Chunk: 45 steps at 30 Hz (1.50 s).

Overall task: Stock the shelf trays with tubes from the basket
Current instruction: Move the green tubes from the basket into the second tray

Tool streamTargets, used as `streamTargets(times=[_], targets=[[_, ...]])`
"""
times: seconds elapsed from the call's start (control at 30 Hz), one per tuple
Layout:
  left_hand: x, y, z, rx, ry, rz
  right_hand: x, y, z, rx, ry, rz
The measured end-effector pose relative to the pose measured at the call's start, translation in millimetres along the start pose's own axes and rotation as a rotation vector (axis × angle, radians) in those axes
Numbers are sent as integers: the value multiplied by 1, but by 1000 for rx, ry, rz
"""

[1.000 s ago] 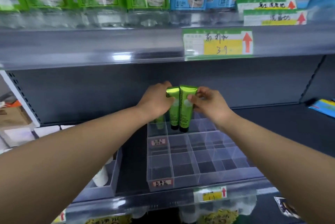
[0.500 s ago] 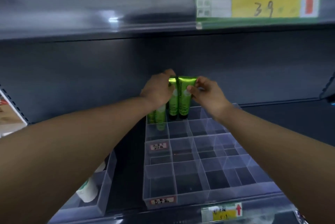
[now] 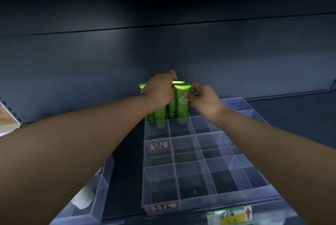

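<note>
My right hand (image 3: 203, 100) pinches the nearest green tube (image 3: 181, 105) by its upper edge, thumb on the face and fingers curled behind the crimped end. My left hand (image 3: 159, 92) is curled over the tops of the cluster of green tubes (image 3: 160, 117) just beside it, steadying them upright. All of these tubes stand cap-down in the back row of the divided clear tray (image 3: 175, 170), at its left rear corner, touching one another. The basket is out of view. To do this well, I judge I should lower the pinched tube straight down until its cap seats on the cell floor. Then I would loosen the left hand first and the right hand after, so that nothing leans or topples its neighbours. The thin clear dividers are hard to see, and a cap could catch on a wall top if I come in tilted. The back panel (image 3: 109, 61) sits close behind my knuckles and the upper shelf (image 3: 163, 6) hangs low overhead, so the way out is toward me, not up. The cells in front and to the right look vacant, which gives room to draw back over them. A side tray (image 3: 101, 188) holding a white item (image 3: 83, 197) lies under my left forearm, and a price label (image 3: 234, 215) marks the shelf lip.
</note>
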<state>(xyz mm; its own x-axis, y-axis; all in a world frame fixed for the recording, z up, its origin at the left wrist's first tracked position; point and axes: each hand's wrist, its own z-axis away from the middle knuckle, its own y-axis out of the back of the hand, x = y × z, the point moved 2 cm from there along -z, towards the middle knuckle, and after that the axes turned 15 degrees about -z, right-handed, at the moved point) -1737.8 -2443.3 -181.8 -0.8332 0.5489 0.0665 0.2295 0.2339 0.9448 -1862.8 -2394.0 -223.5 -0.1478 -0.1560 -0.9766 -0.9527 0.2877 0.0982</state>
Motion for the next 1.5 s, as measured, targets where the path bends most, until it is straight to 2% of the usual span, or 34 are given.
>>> streamTargets(times=[0.27, 0.47, 0.67, 0.8, 0.97, 1.13, 1.3, 1.5], targets=[[2, 1, 3, -60, 5, -152, 5, 0, -1, 32, 8, 71], [4, 9, 3, -52, -6, -147, -6, 1, 0, 64, 43, 73], [6, 22, 11, -39, -25, -143, -29, 1, 11, 90, 123, 241], [11, 36, 26, -6, -47, -149, -44, -2, 27, 39, 163, 344], [22, 49, 53, -42, -84, -295, -59, -8, 55, -68, 177, 471], [31, 64, 95, -78, -67, -298, -69, -11, 94, -96, 148, 667], [35, 75, 147, -61, -63, -328, -77, -16, 141, -122, 209, 848], [39, 76, 216, -103, -39, -336, -72, -24, 203, -206, 129, 898]])
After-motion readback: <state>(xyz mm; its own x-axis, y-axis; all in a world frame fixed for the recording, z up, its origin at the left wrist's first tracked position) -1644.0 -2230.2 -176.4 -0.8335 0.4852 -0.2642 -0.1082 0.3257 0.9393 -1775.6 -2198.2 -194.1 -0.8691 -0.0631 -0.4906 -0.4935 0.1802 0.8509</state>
